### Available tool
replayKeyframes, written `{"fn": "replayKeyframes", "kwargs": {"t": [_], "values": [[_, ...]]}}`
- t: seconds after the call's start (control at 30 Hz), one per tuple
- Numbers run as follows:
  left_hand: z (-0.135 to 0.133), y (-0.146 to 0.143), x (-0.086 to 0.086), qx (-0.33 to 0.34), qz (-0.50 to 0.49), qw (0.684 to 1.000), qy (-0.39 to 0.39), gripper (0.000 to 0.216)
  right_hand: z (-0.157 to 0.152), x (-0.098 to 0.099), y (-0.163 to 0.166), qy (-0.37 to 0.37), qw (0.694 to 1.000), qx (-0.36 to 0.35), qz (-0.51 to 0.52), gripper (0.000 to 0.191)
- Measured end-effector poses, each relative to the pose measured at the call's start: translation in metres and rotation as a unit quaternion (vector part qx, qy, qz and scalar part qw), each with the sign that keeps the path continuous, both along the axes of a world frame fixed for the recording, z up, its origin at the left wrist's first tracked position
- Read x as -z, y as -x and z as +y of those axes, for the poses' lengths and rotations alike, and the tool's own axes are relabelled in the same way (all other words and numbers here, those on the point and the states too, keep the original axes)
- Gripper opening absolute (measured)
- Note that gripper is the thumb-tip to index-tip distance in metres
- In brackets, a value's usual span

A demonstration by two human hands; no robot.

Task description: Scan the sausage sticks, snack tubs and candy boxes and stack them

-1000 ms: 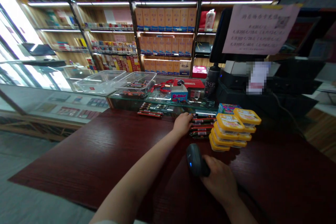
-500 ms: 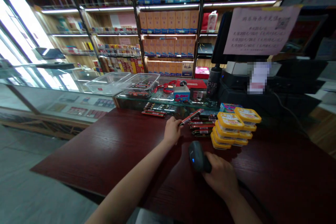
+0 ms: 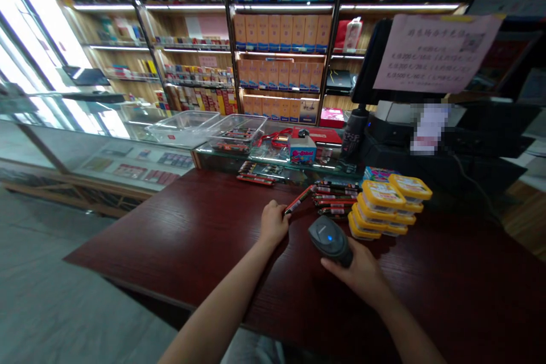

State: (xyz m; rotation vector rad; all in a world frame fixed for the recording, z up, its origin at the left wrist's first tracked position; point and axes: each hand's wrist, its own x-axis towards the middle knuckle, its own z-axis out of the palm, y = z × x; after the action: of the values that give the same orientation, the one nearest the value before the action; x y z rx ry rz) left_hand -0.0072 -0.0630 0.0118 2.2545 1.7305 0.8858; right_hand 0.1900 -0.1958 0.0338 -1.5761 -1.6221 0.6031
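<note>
Left hand (image 3: 274, 223) stretched forward, pinching packet (image 3: 300, 199); right hand (image 3: 363, 269) gripping scanner (image 3: 329, 239).

The skinny red-and-black stick-shaped packet (image 3: 300, 199) is pinched by its near end in the left hand (image 3: 275, 224), slanting off toward a messy pile of similar dark, red-edged packets (image 3: 335, 202). The chunky dark-grey handheld scanner (image 3: 329, 239) is gripped in the right hand (image 3: 362, 270), blue light lit, head angled forward-left.
</note>
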Motion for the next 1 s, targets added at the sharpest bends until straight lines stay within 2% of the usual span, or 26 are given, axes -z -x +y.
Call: {"fn": "replayKeyframes", "kwargs": {"t": [0.23, 0.43, 0.6, 0.7, 0.8, 0.87, 1.0], "values": [[-0.002, 0.0, -0.003, -0.006, 0.005, 1.0, 0.004, 0.015, 0.004, 0.003, 0.008, 0.009, 1.0, 0.007, -0.013, 0.034], [-0.002, 0.0, -0.002, -0.008, 0.016, 1.0, 0.004, 0.013, 0.004, 0.0, 0.005, 0.029, 0.999, -0.006, -0.028, 0.033], [-0.001, 0.001, -0.001, -0.004, -0.002, 1.0, -0.002, 0.013, 0.002, -0.004, 0.004, 0.017, 0.998, 0.004, -0.059, 0.034], [0.0, 0.001, 0.0, -0.004, -0.007, 1.0, -0.003, 0.015, -0.002, -0.01, 0.003, 0.024, 0.993, 0.028, -0.116, 0.029], [0.0, 0.001, 0.002, -0.004, -0.004, 1.0, -0.001, 0.015, -0.007, -0.013, 0.0, 0.032, 0.971, 0.062, -0.228, 0.02], [-0.001, 0.001, 0.004, -0.005, -0.002, 1.0, -0.011, 0.019, -0.01, -0.008, -0.005, 0.011, 0.957, 0.07, -0.28, 0.02], [-0.002, 0.003, 0.001, -0.005, 0.037, 0.999, -0.028, 0.029, -0.011, 0.015, -0.015, -0.074, 0.95, 0.053, -0.297, 0.025]]}}
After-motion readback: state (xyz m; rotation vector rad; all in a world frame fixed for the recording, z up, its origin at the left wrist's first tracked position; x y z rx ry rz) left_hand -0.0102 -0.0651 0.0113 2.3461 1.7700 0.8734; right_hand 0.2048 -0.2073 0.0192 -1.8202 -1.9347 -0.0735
